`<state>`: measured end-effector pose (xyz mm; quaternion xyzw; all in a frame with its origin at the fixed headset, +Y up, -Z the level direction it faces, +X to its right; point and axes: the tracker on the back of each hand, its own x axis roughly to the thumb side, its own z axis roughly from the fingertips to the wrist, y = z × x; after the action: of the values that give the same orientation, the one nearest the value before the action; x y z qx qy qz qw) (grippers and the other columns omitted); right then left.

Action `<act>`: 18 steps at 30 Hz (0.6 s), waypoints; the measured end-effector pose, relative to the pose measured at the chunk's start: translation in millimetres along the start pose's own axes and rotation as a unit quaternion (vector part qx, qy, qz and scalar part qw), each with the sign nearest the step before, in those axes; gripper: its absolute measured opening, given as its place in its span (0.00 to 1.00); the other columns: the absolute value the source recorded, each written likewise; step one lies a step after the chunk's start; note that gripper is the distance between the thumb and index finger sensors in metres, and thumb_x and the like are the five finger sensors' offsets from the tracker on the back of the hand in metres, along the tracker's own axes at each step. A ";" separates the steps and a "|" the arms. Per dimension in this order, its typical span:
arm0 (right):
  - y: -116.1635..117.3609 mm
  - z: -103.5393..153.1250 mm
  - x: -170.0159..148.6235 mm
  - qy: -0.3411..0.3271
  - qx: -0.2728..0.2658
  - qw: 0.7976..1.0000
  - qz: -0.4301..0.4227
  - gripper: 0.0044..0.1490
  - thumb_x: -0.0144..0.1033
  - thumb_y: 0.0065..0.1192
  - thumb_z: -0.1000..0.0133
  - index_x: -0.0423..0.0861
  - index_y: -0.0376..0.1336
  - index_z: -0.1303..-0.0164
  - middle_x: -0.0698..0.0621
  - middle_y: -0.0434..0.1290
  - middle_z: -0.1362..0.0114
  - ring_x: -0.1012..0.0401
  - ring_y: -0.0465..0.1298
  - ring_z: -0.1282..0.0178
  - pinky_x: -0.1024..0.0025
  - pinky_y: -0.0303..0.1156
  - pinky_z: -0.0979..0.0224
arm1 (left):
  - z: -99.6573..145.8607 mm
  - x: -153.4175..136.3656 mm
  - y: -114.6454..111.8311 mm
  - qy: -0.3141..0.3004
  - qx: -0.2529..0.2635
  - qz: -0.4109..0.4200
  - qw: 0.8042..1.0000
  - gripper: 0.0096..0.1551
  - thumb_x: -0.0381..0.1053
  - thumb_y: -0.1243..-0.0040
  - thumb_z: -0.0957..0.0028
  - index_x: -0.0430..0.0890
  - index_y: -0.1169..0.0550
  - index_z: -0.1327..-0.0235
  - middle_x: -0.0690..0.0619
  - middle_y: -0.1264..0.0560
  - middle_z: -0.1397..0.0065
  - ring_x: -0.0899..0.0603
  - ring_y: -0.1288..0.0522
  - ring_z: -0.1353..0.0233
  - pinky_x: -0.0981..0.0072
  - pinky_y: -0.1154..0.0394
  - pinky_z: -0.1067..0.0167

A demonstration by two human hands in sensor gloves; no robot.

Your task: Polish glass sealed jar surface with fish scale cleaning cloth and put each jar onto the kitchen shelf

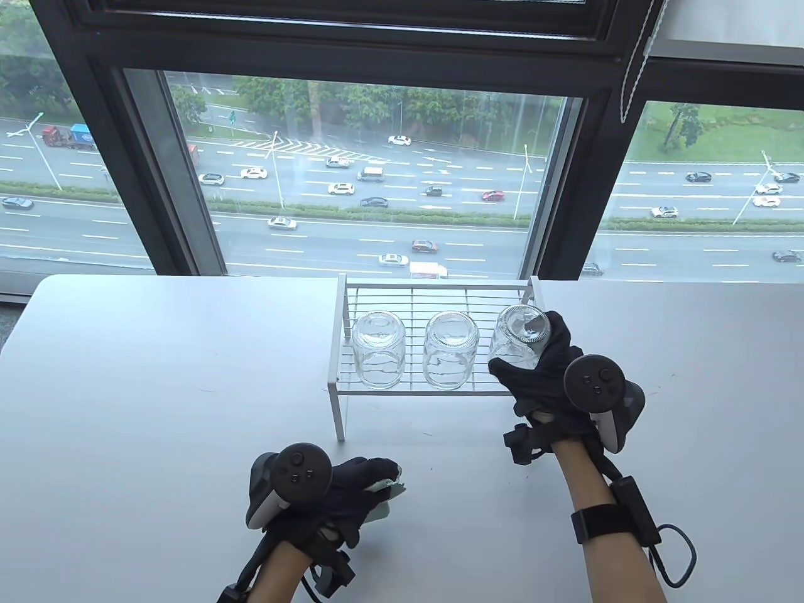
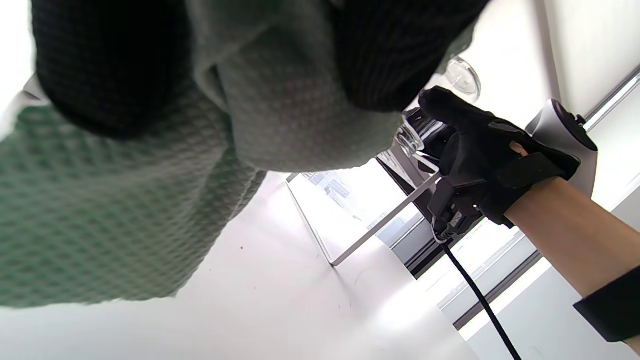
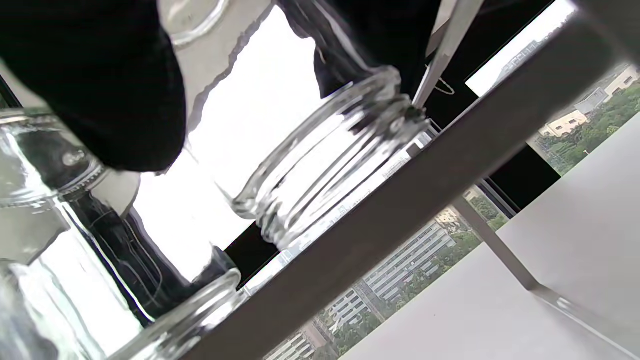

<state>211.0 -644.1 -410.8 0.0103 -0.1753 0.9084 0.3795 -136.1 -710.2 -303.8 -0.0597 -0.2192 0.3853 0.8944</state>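
Observation:
A white wire kitchen shelf (image 1: pixel 433 292) stands on the table. Two clear glass jars (image 1: pixel 377 348) (image 1: pixel 450 350) stand upside down on it. My right hand (image 1: pixel 541 364) grips a third jar (image 1: pixel 518 336), tilted, mouth down, at the shelf's right end. In the right wrist view its threaded mouth (image 3: pixel 325 165) hovers just over the shelf's front bar (image 3: pixel 425 185). My left hand (image 1: pixel 364 480) rests on the table in front of the shelf and holds the green fish scale cloth (image 1: pixel 389 493), bunched in its fingers (image 2: pixel 115 65); the cloth (image 2: pixel 100 200) fills the left wrist view.
The white table (image 1: pixel 157 389) runs to a window at the back, with a road far below. A blind cord (image 1: pixel 634 69) hangs at the upper right. Cables trail from both wrists.

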 end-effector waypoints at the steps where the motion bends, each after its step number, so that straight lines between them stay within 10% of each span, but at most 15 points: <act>1: 1.3 -0.1 -0.7 -0.001 0.000 1.000 0.003 0.73 0.58 0.85 0.63 0.44 0.44 0.20 0.45 0.64 0.20 0.42 0.71 0.26 0.34 0.47 0.20 | 0.1 0.0 0.0 0.001 -0.001 0.000 1.000 0.25 0.51 0.33 0.47 0.50 0.19 0.36 0.34 0.18 0.38 0.28 0.15 0.48 0.46 0.15 0.56; 18: 2.8 -2.1 -1.2 0.006 0.038 0.999 0.006 0.72 0.56 0.84 0.62 0.42 0.44 0.19 0.42 0.64 0.19 0.39 0.69 0.25 0.36 0.47 0.19 | 0.0 -0.4 0.4 0.003 -0.001 -0.002 1.000 0.25 0.51 0.33 0.47 0.49 0.20 0.36 0.34 0.18 0.38 0.28 0.15 0.48 0.46 0.15 0.55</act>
<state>210.2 -646.1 -413.9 0.0180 -0.1383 0.9166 0.3746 -136.6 -710.2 -304.1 -0.0618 -0.2172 0.3834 0.8956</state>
